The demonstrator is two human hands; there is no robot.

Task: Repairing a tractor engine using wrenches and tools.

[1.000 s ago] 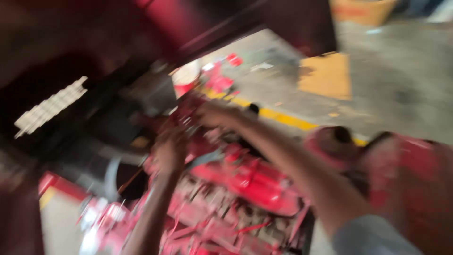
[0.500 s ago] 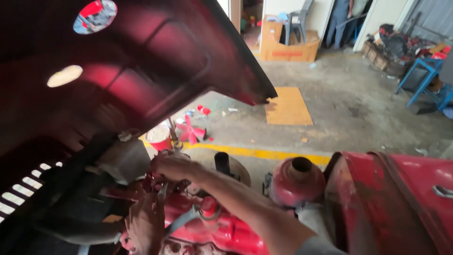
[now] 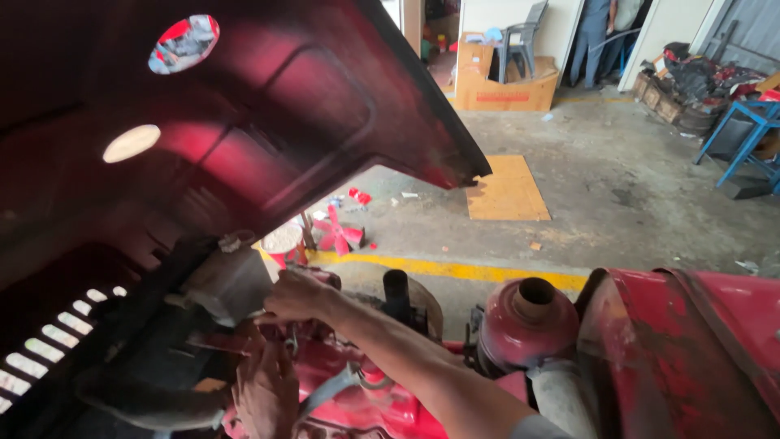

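Fingers (image 3: 280,294) of both hands crowded between raised hood (image 3: 268,122) and engine (image 3: 382,398)

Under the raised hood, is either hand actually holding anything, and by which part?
It cannot be told. The right hand is curled against the grey housing, and the left hand rests on the red engine; no clear grip shows.

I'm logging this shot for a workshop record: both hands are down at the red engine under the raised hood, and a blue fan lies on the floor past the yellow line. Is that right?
Not quite. The head view shows the fan is red, not blue. The rest holds: the left hand and right hand are at the red engine under the raised hood, and the fan lies on the floor past the yellow line.
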